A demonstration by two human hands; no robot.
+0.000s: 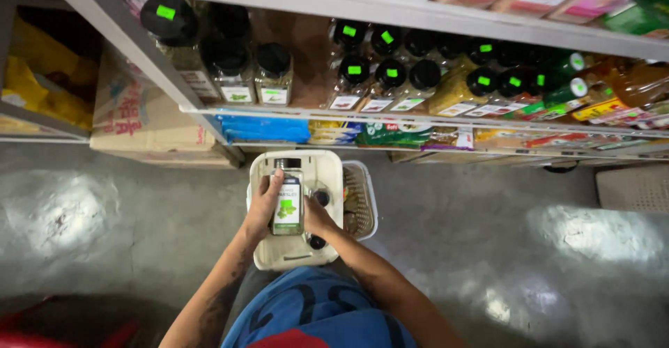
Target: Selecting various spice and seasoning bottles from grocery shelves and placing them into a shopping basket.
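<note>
- A clear glass spice jar w/ black cap and green-leaf label (pixel 288 196) is held in both hands, above a white plastic basket (pixel 270 250) on the floor.
- Left hand (pixel 264 202) is wrapped round the jar's left side, grip closed on it; right hand (pixel 317 215) is cupped under/beside the right side, grip also on the jar.
- Progress, judged: jar is off the shelf, not yet set down; a few black-capped items (pixel 321 197) already lie in the basket. A 2nd, wicker-look basket (pixel 361 202) is seen just beside it.
- Grey metal shelf (pixel 327 0): rows of black-capped jars w/ green stickers (pixel 390 75), gaps visible among them; flat packets below.
- A brown cardboard box (pixel 139 121) is seen at left.
- Floor is polished grey concrete (pixel 529 250) w/ light glare.
</note>
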